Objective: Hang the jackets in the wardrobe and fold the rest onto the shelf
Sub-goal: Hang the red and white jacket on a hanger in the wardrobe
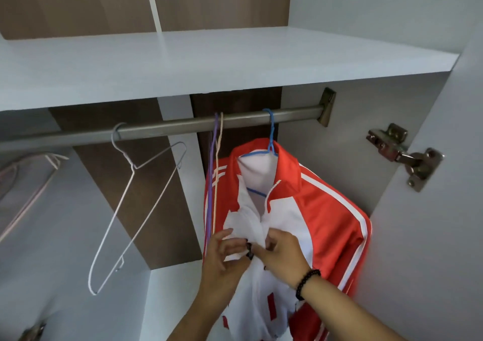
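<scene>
A round, dull-metal wardrobe rail (pixel 167 129) is running under a flat white shelf (pixel 209 63) and carrying the hangers. A blue wire hanger (pixel 270 131) is hanging near the rail's right end, bearing a red and white zip jacket (pixel 321 210). Just left of it, a purple hanger (pixel 213 170) and a cream hanger (pixel 219 163) are hanging side by side. Further left, a white wire hanger (pixel 136 210) is dangling tilted.

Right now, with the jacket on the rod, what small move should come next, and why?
Probably draw the zipper up: both hands, left and right, pinch the jacket's white front edges together, while its collar gapes open on the blue hanger.
</scene>
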Available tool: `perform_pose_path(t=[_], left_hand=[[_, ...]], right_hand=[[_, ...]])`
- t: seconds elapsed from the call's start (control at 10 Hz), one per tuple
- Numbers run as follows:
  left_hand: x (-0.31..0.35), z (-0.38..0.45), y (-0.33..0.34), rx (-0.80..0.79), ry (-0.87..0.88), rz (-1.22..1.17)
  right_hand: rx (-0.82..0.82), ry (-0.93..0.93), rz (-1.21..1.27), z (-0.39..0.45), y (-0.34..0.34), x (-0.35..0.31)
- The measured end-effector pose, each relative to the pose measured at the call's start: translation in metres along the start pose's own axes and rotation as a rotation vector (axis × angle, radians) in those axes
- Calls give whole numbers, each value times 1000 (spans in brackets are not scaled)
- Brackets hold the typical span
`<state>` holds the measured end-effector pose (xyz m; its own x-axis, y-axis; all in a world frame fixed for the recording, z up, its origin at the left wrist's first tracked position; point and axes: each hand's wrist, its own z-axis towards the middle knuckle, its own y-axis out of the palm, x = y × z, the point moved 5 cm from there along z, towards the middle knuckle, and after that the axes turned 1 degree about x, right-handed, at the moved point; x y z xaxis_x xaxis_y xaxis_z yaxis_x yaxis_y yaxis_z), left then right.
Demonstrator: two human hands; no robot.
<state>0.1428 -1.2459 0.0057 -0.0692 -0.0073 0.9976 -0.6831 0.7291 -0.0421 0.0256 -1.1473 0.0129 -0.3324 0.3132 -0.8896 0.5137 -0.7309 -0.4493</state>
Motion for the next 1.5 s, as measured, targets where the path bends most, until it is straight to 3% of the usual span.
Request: perform_pose_path(t=[0.1, 0.3, 0.4, 0.5, 0.7, 0.8, 0.9, 1.0, 1.1, 1.3, 1.4, 1.5], left_hand=[[-29, -25, 17, -57, -41, 201], [-76, -46, 17, -112, -81, 362], [-73, -46, 13, -82, -170, 273], [-50, -43, 4, -42, -141, 282], [-6, -47, -9, -181, -77, 204], [12, -51, -19, -188, -96, 88], [28, -57, -23, -210, -168, -42], [37, -61, -23, -235, -238, -145], [40, -62, -20, -245, -287, -211], [24, -87, -33, -352, -353, -422], [-4, -110, -43, -222, -464, -438], [-32, -134, -48, -62, -587, -304]], right_hand=[[-23, -19, -6, -5, -2, -20], [62, 5, 15, -13, 5, -63], [85, 38, 54, -17, 8, -84], [70, 51, 36, -17, 9, -103], [51, 127, 182, -45, -10, -113], [265, 103, 198, -87, -26, -92], [314, 195, 67, -136, -21, -58], [38, 298, -62, -165, 10, -31], [-56, 290, -189, -174, 28, -18], [59, 192, -91, -163, 12, -29], [56, 201, -52, -151, 5, -35], [46, 218, -7, -136, -1, -38]])
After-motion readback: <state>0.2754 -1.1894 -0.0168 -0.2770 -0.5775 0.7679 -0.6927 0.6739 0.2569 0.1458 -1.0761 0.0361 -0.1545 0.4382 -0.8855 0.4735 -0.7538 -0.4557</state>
